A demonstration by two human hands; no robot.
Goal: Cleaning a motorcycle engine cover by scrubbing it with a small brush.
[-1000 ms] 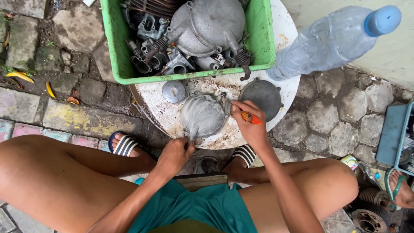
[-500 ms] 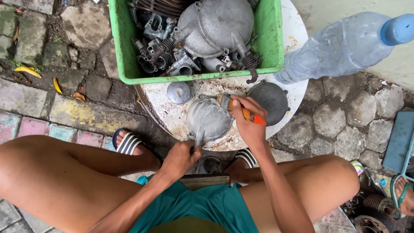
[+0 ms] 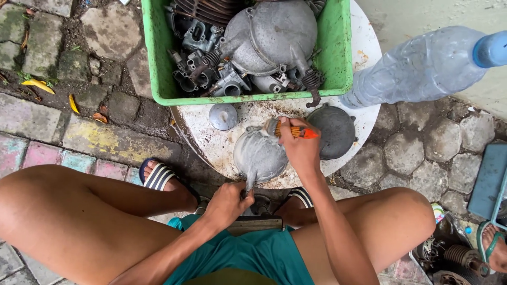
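I sit with my knees apart over a round white table (image 3: pixel 364 113). A grey metal engine cover (image 3: pixel 259 155) lies on it near the front edge. My left hand (image 3: pixel 228 203) grips the cover's narrow lower tip. My right hand (image 3: pixel 298 148) holds an orange-handled brush (image 3: pixel 296 132), bristles pressed on the cover's upper right part. A darker round cover (image 3: pixel 334 131) lies just right of the brush, and a small grey cap (image 3: pixel 222 116) sits to the upper left.
A green plastic crate (image 3: pixel 158 63) full of grey engine parts occupies the table's far half. A clear plastic bottle with a blue cap (image 3: pixel 422 66) lies at the upper right. Cobblestones surround the table. More metal parts (image 3: pixel 454 258) and another person's sandalled foot (image 3: pixel 494 248) are at the lower right.
My right hand has shifted the brush slightly left across the cover's top. My left hand stays on the lower tip. The view has drifted a little.
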